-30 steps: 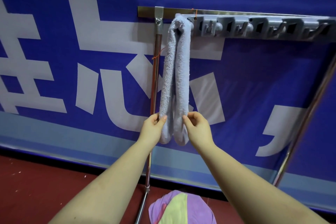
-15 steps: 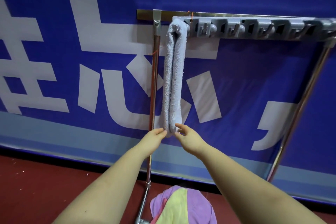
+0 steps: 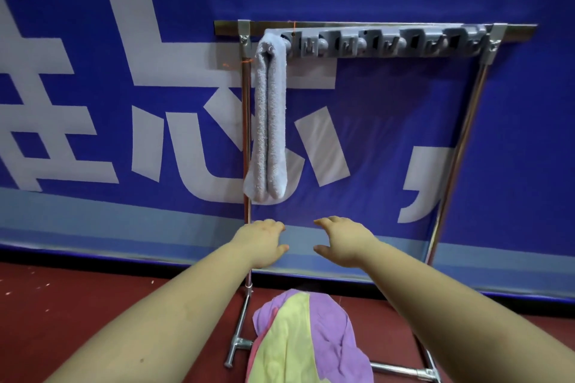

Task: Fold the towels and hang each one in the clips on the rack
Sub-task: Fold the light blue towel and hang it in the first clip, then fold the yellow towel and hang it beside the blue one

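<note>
At the rack's [image 3: 460, 146] leftmost clip [image 3: 287, 40], the folded towel [image 3: 269, 121] hangs free. At six o'clock below it, left hand [image 3: 261, 242] and right hand [image 3: 347, 241] hover loosely spread, holding nothing. More towels, perhaps three, lie heaped [image 3: 308, 339] on the floor.

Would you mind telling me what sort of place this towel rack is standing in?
Probably a sports hall or staged recording space, not a home: a large blue printed banner covers the wall, the floor is dark red, and a freestanding metal rack stands before it.

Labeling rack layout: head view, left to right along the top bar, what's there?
Left upright post → hung grey towel → row of empty grey clips → right upright post.
</note>
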`<state>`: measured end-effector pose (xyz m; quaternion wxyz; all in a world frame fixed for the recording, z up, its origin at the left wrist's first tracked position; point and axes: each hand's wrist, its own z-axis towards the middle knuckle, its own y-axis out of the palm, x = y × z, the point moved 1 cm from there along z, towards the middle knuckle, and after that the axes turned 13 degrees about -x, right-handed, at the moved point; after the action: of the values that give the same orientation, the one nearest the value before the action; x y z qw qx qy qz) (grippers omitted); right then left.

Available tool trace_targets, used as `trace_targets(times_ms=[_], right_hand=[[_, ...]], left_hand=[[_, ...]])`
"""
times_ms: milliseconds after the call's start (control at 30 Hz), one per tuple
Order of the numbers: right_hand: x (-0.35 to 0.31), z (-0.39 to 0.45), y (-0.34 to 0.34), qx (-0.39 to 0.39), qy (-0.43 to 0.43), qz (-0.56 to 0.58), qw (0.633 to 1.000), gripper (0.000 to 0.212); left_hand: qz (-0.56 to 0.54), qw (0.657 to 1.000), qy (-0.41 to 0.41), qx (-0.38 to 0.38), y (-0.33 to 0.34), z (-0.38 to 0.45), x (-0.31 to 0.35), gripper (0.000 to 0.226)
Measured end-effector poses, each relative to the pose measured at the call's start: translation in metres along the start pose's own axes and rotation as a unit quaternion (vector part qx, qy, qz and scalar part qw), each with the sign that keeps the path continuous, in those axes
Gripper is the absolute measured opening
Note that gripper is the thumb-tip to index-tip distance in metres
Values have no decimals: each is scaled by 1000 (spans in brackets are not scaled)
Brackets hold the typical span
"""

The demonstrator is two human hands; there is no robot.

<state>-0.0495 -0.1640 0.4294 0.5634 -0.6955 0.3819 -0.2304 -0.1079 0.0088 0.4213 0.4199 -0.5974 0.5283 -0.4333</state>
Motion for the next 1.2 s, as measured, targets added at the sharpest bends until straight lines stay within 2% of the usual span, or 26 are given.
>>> trace_targets(times_ms=[267,500,700,967,1200], right_hand=[[21,-33,91,-59,15,34,998,64],[41,-27,166,-91,7,38,995,63],[74,-9,221,-159,19,20,987,59],[110,57,265,-194,59,14,979,52],[111,121,336,-230,43,8,972,53]], left_hand=[[7,998,5,-56,87,-7,30,54],[35,994,12,-99,156,16,30,50],[32,989,-12,-144,201,56,9,52],[36,984,13,-176,251,135,9,49],[67,969,9,-239,321,185,-10,49]])
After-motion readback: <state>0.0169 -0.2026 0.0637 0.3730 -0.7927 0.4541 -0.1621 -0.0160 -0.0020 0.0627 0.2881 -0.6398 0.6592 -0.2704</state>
